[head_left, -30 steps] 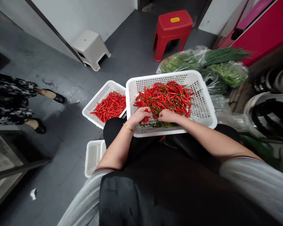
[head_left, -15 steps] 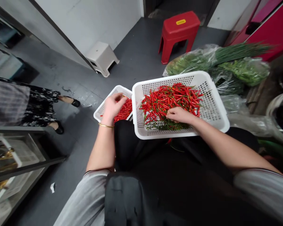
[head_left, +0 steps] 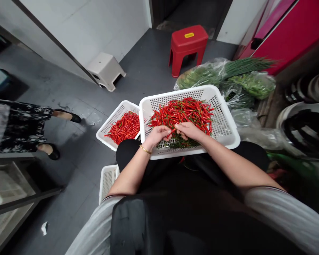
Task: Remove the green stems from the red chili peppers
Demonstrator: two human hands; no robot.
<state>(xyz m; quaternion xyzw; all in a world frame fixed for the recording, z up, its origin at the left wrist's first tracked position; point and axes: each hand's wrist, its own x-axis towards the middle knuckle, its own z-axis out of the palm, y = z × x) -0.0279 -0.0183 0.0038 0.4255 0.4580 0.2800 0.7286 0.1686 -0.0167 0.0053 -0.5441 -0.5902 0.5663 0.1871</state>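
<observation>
Grey floor (head_left: 79, 180) | white basket (head_left: 224, 124) | chili heap (head_left: 187, 110) | hands (head_left: 157, 135) (head_left: 190, 130) pinching red chili (head_left: 172, 131)

Yellow label (head_left: 189, 35) on red stool (head_left: 188, 44), unreadable

L hand (head_left: 158, 135) has a red chili (head_left: 171, 132) pinched, R hand (head_left: 188, 130) fingertips right at its other end. White basket (head_left: 222, 122) under the grip, chili pile (head_left: 183, 111) just past it, 2nd basket (head_left: 114, 118) w/ more chilies (head_left: 126, 125) off left, red stool (head_left: 189, 44) way beyond tbh.

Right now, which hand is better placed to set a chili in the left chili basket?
Probably the left hand: it is nearer the left chili basket and pinches a red chili. The right hand lies farther across.
</observation>
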